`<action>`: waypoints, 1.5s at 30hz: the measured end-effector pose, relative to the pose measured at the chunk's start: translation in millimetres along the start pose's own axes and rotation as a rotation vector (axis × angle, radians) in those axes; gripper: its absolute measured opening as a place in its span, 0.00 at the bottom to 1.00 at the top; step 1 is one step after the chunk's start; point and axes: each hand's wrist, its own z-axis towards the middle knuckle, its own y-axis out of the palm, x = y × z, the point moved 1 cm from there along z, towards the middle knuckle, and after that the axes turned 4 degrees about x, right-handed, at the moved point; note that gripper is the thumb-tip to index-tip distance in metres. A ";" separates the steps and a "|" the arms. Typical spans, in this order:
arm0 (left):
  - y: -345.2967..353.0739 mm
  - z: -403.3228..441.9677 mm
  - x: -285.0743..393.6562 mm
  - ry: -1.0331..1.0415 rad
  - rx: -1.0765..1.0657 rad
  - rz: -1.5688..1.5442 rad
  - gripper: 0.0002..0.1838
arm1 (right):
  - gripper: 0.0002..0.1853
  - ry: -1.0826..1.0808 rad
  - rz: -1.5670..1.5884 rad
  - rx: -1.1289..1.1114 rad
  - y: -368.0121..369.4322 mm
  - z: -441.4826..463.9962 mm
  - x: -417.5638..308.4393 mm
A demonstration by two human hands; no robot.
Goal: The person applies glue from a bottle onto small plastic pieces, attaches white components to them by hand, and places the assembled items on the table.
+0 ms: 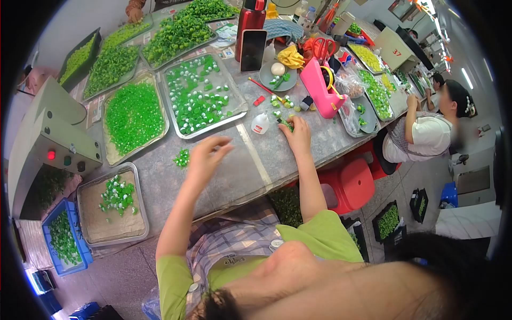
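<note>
My left hand (207,159) hovers over the table, its fingers a little apart with nothing visible between them. Beside it on the tabletop lies a small cluster of green-and-white pieces (182,157). My right hand (298,136) rests on the table farther right, fingers closed on a small green piece (286,125); its exact kind is too small to tell. Just left of that hand stands a small white bottle (260,123) with a label. Behind my hands, a metal tray (238,110) carries many green pieces with white balls.
A tray of small green pieces (133,117) and a brown-lined tray (88,226) lie left, near a machine with a red light (51,154). A phone (253,50), a red flask (249,25) and a pink tape dispenser (319,87) stand behind. Another person (426,136) sits right.
</note>
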 end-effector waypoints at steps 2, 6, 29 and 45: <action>41.2 27.3 -0.7 0.161 0.033 -0.005 0.21 | 0.15 0.091 0.153 0.061 0.9 -2.9 4.7; 87.5 66.2 -18.7 0.290 -0.037 0.133 0.29 | 0.14 0.231 0.422 0.183 6.7 -1.8 16.7; -58.5 -379.4 -103.9 -0.769 1.123 -0.055 0.16 | 0.25 -0.542 0.989 -1.419 98.9 -265.5 -312.5; -28.7 -407.2 -159.2 -0.838 0.994 0.035 0.19 | 0.22 -0.781 0.817 -1.319 99.2 -295.0 -327.2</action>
